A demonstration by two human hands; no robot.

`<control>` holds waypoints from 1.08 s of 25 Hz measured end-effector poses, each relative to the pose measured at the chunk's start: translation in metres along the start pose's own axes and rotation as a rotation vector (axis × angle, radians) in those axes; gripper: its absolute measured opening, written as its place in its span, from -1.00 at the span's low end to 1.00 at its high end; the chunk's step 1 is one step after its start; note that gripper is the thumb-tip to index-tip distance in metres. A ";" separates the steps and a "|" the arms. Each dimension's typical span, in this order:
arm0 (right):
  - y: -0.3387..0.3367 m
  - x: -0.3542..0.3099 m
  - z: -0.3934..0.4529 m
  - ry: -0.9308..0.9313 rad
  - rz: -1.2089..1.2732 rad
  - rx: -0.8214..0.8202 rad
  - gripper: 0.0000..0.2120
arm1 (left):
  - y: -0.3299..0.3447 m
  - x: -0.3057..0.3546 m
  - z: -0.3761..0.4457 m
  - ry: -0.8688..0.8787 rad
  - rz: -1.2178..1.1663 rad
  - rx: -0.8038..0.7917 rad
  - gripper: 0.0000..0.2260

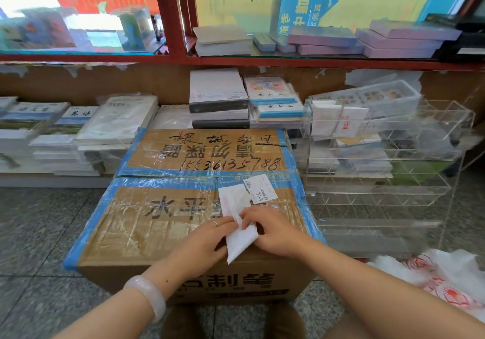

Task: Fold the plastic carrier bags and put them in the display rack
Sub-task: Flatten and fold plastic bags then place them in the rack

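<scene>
1. While the head view is all we get, it shows plenty: both hands work one white carrier bag (240,236) folded into a narrow strip at the near edge of the cardboard box (147,223).
2. The left hand (207,241) pinches the strip's left side; the right hand (273,229) has fingers curled onto its right side.
3. Risk, I reckon: slick plastic springs open if either pinch loosens, and the strip's tail overhangs the box edge, so it could slide off.
4. Count: one bag in hand, two folded bags (338,120) in the top tier of the clear display rack (443,181), plus a loose heap of unfolded bags (446,283) on the floor, uncountable.
</scene>
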State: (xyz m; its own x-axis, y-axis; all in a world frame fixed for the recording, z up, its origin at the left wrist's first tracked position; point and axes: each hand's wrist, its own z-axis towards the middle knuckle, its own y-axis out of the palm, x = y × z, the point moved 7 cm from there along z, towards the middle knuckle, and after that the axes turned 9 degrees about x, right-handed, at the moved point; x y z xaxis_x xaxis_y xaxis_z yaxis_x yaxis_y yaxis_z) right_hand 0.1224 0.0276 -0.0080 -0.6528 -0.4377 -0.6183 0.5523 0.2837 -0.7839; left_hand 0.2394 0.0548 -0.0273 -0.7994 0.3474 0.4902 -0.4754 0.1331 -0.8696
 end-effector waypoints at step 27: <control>0.020 0.037 0.002 0.833 1.014 0.153 -0.66 | -0.010 -0.019 0.024 -0.657 -0.305 0.368 -0.98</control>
State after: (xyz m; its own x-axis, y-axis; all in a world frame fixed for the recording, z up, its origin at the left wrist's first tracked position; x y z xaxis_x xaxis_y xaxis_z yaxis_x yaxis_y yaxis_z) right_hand 0.1104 0.0156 -0.0458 -0.0089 0.5780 -0.8160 0.9984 0.0503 0.0247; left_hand 0.2508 0.0244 -0.0267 -0.6135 -0.2859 0.7362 -0.7057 -0.2199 -0.6735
